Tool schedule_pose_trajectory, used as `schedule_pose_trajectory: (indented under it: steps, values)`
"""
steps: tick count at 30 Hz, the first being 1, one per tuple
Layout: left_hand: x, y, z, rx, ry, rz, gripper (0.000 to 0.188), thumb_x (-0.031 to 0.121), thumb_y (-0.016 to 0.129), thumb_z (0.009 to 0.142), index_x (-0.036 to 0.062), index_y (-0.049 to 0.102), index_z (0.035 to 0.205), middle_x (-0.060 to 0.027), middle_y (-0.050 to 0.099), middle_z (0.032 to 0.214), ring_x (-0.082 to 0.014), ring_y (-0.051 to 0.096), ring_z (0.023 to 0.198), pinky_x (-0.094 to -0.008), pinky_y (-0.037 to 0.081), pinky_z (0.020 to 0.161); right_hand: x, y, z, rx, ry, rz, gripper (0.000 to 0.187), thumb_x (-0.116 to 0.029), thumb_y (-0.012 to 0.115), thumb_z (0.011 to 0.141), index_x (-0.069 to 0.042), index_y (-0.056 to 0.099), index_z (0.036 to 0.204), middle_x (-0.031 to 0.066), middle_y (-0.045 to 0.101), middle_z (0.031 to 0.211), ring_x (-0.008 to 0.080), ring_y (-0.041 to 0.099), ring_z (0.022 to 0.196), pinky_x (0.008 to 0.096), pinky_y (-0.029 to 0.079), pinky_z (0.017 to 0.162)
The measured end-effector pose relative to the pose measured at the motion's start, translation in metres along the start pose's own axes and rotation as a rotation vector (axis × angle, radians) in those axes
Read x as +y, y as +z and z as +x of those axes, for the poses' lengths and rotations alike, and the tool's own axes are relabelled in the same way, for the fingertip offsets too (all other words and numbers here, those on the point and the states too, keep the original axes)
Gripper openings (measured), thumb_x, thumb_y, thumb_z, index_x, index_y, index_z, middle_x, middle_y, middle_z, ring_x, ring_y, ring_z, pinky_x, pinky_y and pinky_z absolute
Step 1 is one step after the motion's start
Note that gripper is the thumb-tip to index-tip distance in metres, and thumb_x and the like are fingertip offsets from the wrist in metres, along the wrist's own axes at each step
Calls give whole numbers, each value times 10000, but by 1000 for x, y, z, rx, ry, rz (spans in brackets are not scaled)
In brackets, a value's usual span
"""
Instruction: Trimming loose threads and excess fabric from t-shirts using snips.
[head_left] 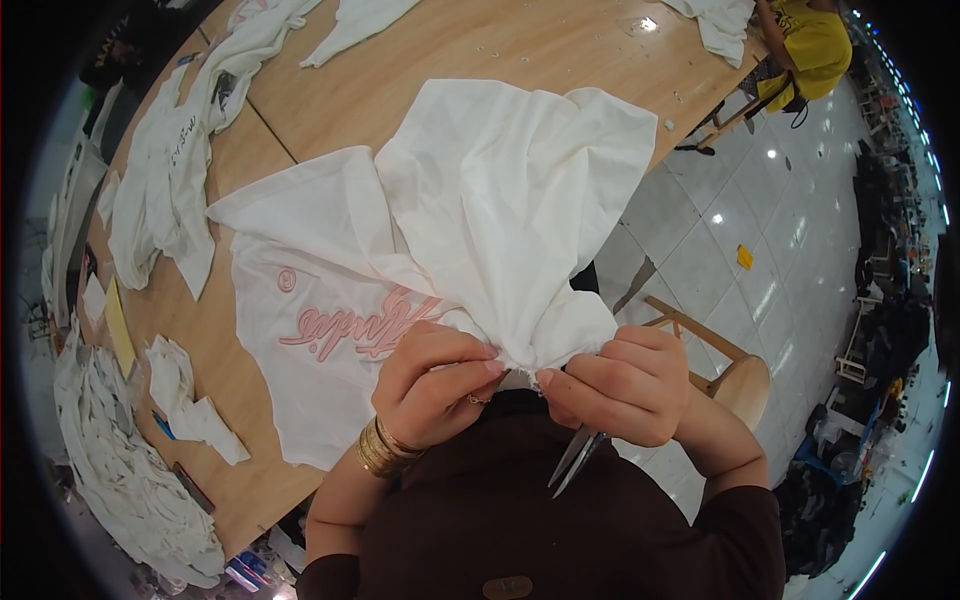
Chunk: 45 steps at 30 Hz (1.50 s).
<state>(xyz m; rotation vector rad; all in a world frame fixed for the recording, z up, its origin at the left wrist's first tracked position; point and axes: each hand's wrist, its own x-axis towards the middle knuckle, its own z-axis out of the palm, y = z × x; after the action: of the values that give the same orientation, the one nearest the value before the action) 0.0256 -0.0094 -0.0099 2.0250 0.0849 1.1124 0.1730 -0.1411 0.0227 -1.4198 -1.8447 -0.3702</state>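
Note:
A white T-shirt with pink script lettering lies bunched on the wooden table, its edge pulled toward me. My left hand, with gold bangles on the wrist, pinches the shirt's hem between thumb and fingers. My right hand pinches the same hem from the other side. It also holds small metal scissors, whose blades point down toward my brown top. The two hands almost touch at the fabric edge.
More white garments lie along the table's left side, and a pile of them at lower left. A wooden stool stands on the tiled floor at my right. A person in yellow sits at the far right.

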Motion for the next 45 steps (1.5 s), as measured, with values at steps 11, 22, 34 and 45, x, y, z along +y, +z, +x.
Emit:
schedule_pose_trajectory:
  steps: [11, 22, 34, 45]
  values:
    - [6, -8, 12, -135, -129, 71, 286, -78, 709, 621, 76, 666, 858, -37, 561, 825, -151, 545, 643, -241, 441, 542, 6, -6, 0, -16, 94, 132, 141, -62, 693, 673, -49, 635, 800, 7, 541, 674, 96, 438, 439, 215, 322, 388]
    - [3, -10, 17, -319, -689, -484, 237, -93, 612, 706, 39, 605, 903, -47, 510, 884, -116, 546, 714, -228, 488, 590, 10, -23, 8, -320, 173, 199, 183, -143, 702, 699, -79, 606, 840, 13, 541, 706, 116, 504, 505, 245, 363, 431]
    - [3, -13, 16, -389, -726, -612, 201, -97, 504, 804, -10, 580, 968, -85, 591, 995, -120, 603, 840, -224, 528, 697, 12, -48, 29, -675, 615, 417, 83, -160, 651, 799, -98, 602, 828, 37, 530, 573, 197, 527, 487, 291, 372, 446]
    - [3, -12, 17, -389, -743, -622, 180, -84, 526, 814, -14, 582, 969, -73, 592, 977, -121, 607, 833, -227, 529, 709, 11, -51, 38, -849, 576, 289, 109, -198, 612, 830, -108, 558, 801, 40, 490, 551, 217, 509, 479, 325, 354, 439]
